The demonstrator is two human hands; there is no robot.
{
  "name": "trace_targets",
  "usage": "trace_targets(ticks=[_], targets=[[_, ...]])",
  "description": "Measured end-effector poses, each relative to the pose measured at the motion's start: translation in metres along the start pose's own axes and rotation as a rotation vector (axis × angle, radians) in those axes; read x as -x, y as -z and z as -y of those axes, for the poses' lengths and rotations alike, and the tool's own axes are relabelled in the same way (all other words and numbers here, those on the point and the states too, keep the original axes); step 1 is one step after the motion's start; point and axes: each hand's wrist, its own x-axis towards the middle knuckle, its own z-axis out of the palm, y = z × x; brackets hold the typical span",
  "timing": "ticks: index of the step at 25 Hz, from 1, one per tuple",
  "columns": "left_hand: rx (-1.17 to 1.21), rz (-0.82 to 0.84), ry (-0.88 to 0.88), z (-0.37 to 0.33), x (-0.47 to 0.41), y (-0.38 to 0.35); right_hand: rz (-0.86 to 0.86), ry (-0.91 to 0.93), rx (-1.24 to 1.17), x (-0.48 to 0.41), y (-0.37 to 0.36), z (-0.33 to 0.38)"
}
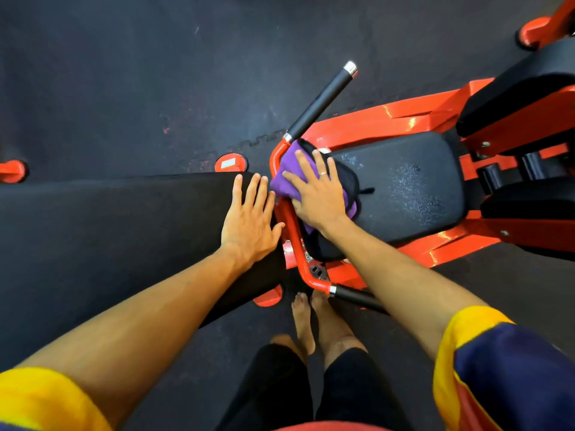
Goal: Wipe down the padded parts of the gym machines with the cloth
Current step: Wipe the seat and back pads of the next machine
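**Here, two flat hands and one cloth on the pads**

Down at the near edge we see two bare feet (306, 321) standing close together on the dark rubber floor (124, 73), with black trouser legs and yellow-and-navy sleeves framing them.

A little farther out, the left hand (249, 219) lies flat on the right end of a long black padded bench (124, 237). Its fingers are straight and spread, and it grasps nothing.

Just right of it, the right hand (317, 194) presses down on a purple folded cloth (292, 169). Its fingers, one wearing a ring, are splayed over the fabric rather than clenched round it, so the grip is released and the palm does the holding.

The cloth sits on the left end of a black padded machine seat (404, 188), just inside a curved orange steel tube (292, 231) that runs between the two hands. Fine wet droplets speckle the seat's middle, to the right of the cloth.

The tube ends in two black grip handles, one near our feet (357, 298) and one angled away to the far side (320, 101).

Farther right, the orange machine frame (389, 119) carries another black pad (522, 98).

On the floor beyond the bench we see a round orange foot (231, 163), and a second one at the far left edge (12, 171).
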Motion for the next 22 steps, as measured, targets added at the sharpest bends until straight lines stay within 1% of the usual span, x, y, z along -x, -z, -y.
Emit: trace_targets(ticks=[3, 4, 5, 6, 8, 9, 13, 15, 16, 17, 20, 22], targets=[[0.002, -0.006, 0.000, -0.001, -0.002, -0.001, -0.102, -0.291, -0.055, 0.037, 0.006, 0.001], [0.006, -0.002, 0.000, -0.001, -0.002, 0.000, -0.112, -0.328, -0.048, 0.057, 0.006, 0.003], [0.004, -0.001, 0.003, -0.001, -0.002, -0.001, -0.094, -0.306, -0.032, 0.074, 0.003, 0.006], [-0.003, -0.003, 0.006, -0.001, -0.002, 0.000, -0.063, -0.245, -0.012, 0.086, 0.001, 0.009], [-0.001, -0.006, 0.011, -0.002, -0.003, 0.000, -0.007, -0.109, 0.009, 0.077, -0.001, 0.011], [0.001, -0.006, 0.012, -0.003, -0.003, 0.000, 0.015, -0.073, 0.014, 0.061, -0.001, 0.011], [0.000, -0.011, 0.019, -0.003, -0.003, 0.004, 0.151, -0.036, 0.069, -0.004, 0.006, 0.021], [0.002, -0.008, 0.014, -0.004, -0.003, 0.006, 0.268, -0.019, 0.106, -0.032, 0.016, 0.023], [-0.002, -0.004, 0.013, -0.004, -0.003, 0.006, 0.315, -0.018, 0.114, -0.045, 0.024, 0.021], [-0.005, 0.000, 0.013, -0.004, -0.003, 0.005, 0.323, -0.039, 0.103, -0.057, 0.035, 0.015], [0.011, 0.005, 0.013, -0.003, -0.003, 0.003, 0.315, -0.208, 0.053, -0.075, 0.063, -0.025], [0.019, 0.001, 0.010, -0.003, -0.002, 0.003, 0.313, -0.298, 0.066, -0.071, 0.070, -0.059]])
